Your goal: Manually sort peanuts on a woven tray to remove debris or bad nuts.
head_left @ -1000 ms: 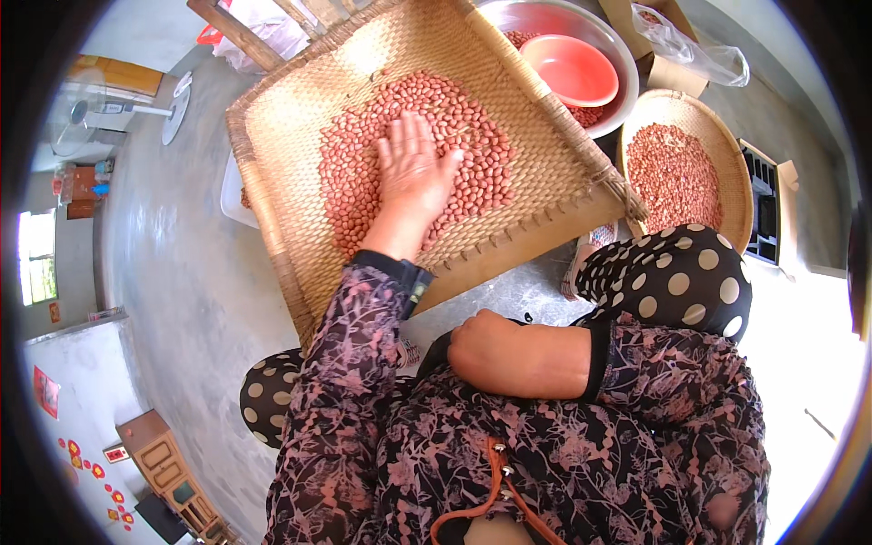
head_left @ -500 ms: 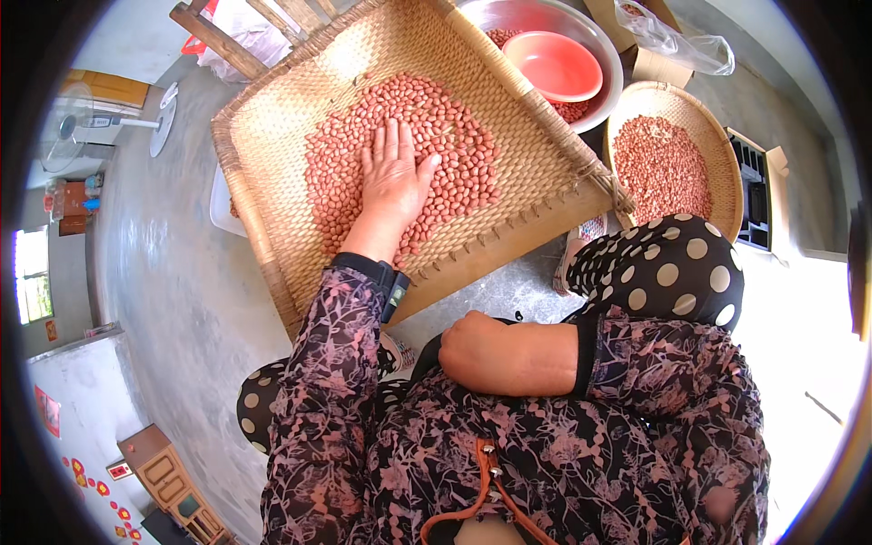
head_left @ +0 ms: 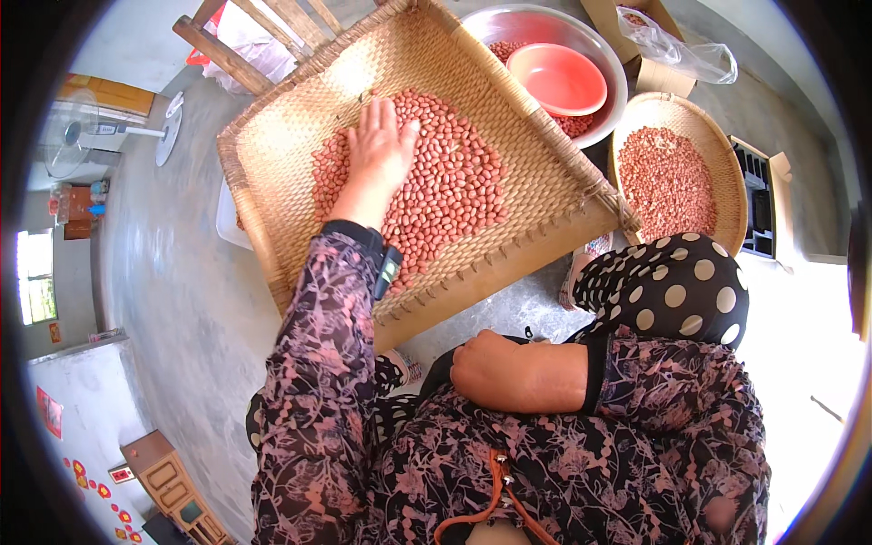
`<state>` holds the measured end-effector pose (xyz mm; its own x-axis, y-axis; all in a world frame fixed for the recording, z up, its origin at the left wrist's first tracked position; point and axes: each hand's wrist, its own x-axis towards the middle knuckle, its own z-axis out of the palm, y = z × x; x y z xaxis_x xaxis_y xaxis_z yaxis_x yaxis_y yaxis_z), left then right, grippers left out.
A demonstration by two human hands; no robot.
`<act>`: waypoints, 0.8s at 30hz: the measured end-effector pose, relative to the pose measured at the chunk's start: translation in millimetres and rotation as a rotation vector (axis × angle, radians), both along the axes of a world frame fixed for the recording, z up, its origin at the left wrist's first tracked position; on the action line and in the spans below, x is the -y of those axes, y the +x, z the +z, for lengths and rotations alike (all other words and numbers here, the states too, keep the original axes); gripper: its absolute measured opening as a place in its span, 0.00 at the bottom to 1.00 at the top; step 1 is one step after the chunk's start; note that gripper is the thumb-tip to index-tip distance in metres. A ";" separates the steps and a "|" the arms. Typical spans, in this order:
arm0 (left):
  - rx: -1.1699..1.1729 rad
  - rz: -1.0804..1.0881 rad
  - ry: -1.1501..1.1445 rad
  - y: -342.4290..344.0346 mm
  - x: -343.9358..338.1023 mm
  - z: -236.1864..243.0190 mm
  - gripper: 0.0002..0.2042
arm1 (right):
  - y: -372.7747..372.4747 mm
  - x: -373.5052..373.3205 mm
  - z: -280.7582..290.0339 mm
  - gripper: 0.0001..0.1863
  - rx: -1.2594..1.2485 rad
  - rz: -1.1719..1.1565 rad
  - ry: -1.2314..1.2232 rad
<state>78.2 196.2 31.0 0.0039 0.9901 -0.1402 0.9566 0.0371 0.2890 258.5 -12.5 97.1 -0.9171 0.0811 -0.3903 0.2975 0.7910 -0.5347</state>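
My left hand point(head_left: 381, 153) lies spread and open, palm down, on a layer of red-skinned peanuts point(head_left: 454, 182). Its fingertips reach the far left edge of the layer. The peanuts sit in a square woven bamboo tray point(head_left: 536, 173) with a raised, bound rim, tilted in front of my lap. Bent across my lap, my right hand point(head_left: 481, 368) is curled into a fist with its knuckles to the left. The undersides of its fingers are hidden, so I cannot see whether anything is inside.
Beyond the tray's right side stands a metal basin point(head_left: 618, 91) with peanuts and a pink plastic bowl point(head_left: 559, 77). Next to it is a round woven basket point(head_left: 734, 204) of peanuts. A wooden chair back point(head_left: 218, 54) is at the far left; a white fan point(head_left: 168, 132) stands on the floor.
My left hand has slid away from me and a little left over the peanuts, with more of them now showing to its right. My right hand remains curled at my lap.
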 end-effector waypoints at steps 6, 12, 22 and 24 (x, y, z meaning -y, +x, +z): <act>0.060 -0.064 0.166 -45.7 -56.6 -36.9 0.33 | -1.4 -1.8 -1.1 0.08 -0.006 0.004 -0.013; 0.093 -0.081 0.174 -39.0 -72.9 -55.4 0.31 | -2.8 -7.4 -6.5 0.07 -0.037 0.028 0.099; 0.181 -0.070 0.427 -32.6 -84.4 -46.1 0.19 | -11.5 -1.7 -15.4 0.07 -0.015 -0.045 0.068; 0.219 -0.063 0.457 -37.8 -86.1 -62.8 0.20 | -13.5 -0.1 -13.5 0.08 0.001 -0.040 0.081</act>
<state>40.4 282.3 -31.8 0.0465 0.9469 0.3183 0.8682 -0.1959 0.4559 245.0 -12.4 83.5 -0.9122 0.1486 -0.3819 0.3300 0.8191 -0.4693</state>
